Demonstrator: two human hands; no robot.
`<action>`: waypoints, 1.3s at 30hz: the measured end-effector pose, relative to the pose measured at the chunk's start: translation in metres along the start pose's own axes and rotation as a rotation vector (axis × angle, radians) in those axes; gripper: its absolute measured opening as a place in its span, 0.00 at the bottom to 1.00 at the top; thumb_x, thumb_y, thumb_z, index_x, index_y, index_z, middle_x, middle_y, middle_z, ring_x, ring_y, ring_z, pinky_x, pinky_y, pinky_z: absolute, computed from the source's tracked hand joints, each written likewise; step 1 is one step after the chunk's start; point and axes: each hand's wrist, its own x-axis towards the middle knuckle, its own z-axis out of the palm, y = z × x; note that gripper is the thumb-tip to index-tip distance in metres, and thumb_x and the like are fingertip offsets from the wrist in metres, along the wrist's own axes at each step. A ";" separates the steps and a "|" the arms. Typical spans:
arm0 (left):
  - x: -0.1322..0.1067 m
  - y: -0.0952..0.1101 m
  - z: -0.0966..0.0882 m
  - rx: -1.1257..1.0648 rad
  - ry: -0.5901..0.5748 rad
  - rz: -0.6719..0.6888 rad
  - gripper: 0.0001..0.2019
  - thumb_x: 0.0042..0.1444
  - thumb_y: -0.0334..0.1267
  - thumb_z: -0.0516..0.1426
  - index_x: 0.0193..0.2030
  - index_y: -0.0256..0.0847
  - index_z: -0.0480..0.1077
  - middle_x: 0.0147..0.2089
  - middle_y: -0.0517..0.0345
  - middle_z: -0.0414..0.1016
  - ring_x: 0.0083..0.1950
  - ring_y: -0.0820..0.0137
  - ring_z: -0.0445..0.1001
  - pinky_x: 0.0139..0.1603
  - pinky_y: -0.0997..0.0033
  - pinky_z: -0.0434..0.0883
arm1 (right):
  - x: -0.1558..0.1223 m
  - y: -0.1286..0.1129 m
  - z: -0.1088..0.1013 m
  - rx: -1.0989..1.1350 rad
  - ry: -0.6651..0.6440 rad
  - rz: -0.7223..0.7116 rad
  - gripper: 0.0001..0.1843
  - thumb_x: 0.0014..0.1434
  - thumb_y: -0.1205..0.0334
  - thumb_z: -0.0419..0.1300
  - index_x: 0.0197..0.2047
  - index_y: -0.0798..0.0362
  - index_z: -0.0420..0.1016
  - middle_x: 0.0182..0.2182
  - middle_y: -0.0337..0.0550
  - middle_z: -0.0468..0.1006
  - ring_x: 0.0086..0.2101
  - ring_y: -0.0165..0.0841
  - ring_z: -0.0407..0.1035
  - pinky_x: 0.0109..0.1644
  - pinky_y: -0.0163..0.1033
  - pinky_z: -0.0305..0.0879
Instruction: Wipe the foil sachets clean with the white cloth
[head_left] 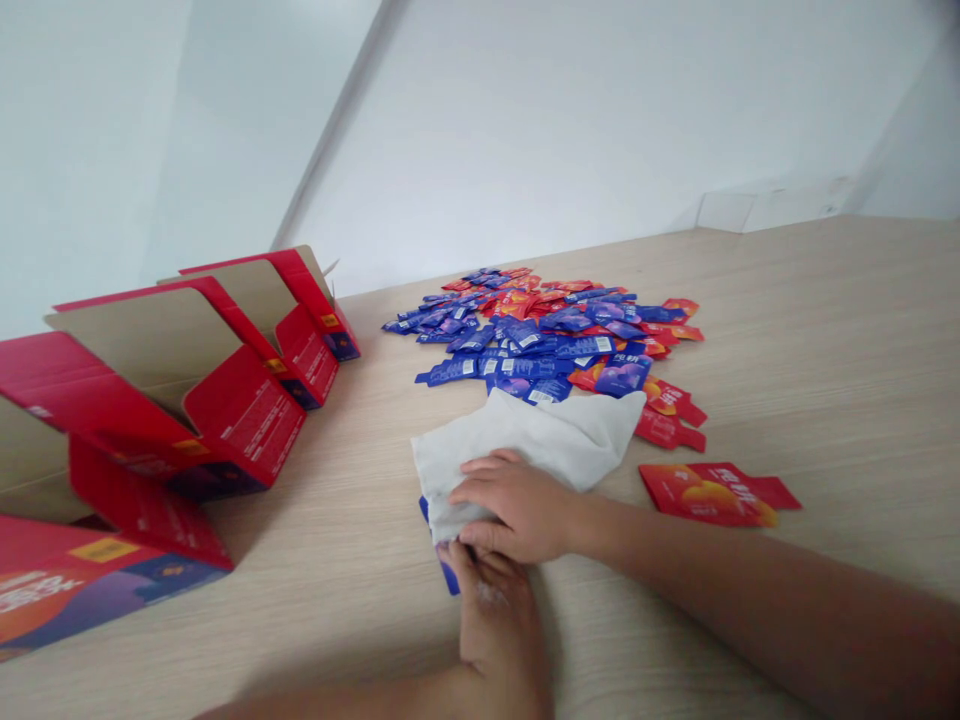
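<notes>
A white cloth (525, 440) lies spread on the table, over most of a blue pouch (448, 577) whose edges show at the left. My right hand (517, 505) presses on the cloth, with its fingers slightly bent and bunching it. Just below, my left hand (499, 610) has its fingers curled down at the near end of the blue pouch, by the right thumb. Its fingertips are partly hidden. To the right of my hands, a red pouch with orange fruit print (709, 493) lies flat.
A heap of blue and red pouches (540, 345) lies beyond the cloth. Several open red cartons (247, 410) stand in a row on the left, flaps up. A pale wall (570, 130) runs behind the wooden table (840, 380); a white trunking box (772, 208) sits at its back edge.
</notes>
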 end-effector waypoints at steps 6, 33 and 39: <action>-0.001 -0.004 -0.002 -0.034 0.013 0.029 0.20 0.55 0.23 0.46 0.49 0.23 0.74 0.45 0.34 0.79 0.47 0.55 0.78 0.59 0.50 0.67 | -0.001 0.000 -0.002 0.041 -0.023 -0.042 0.22 0.63 0.49 0.53 0.54 0.52 0.71 0.50 0.49 0.76 0.58 0.42 0.61 0.61 0.50 0.50; 0.003 -0.001 -0.003 -0.070 -0.046 -0.021 0.19 0.53 0.21 0.48 0.48 0.24 0.74 0.45 0.33 0.79 0.47 0.53 0.78 0.57 0.50 0.68 | -0.001 0.001 0.000 0.069 -0.014 -0.089 0.19 0.63 0.50 0.53 0.51 0.52 0.73 0.47 0.46 0.78 0.57 0.40 0.62 0.60 0.48 0.50; 0.001 -0.008 -0.003 -0.239 0.022 0.065 0.21 0.51 0.18 0.47 0.47 0.25 0.75 0.43 0.33 0.79 0.47 0.52 0.78 0.48 0.55 0.74 | -0.003 0.000 0.000 0.123 -0.020 -0.165 0.22 0.63 0.48 0.53 0.52 0.53 0.72 0.49 0.47 0.77 0.57 0.39 0.62 0.61 0.46 0.50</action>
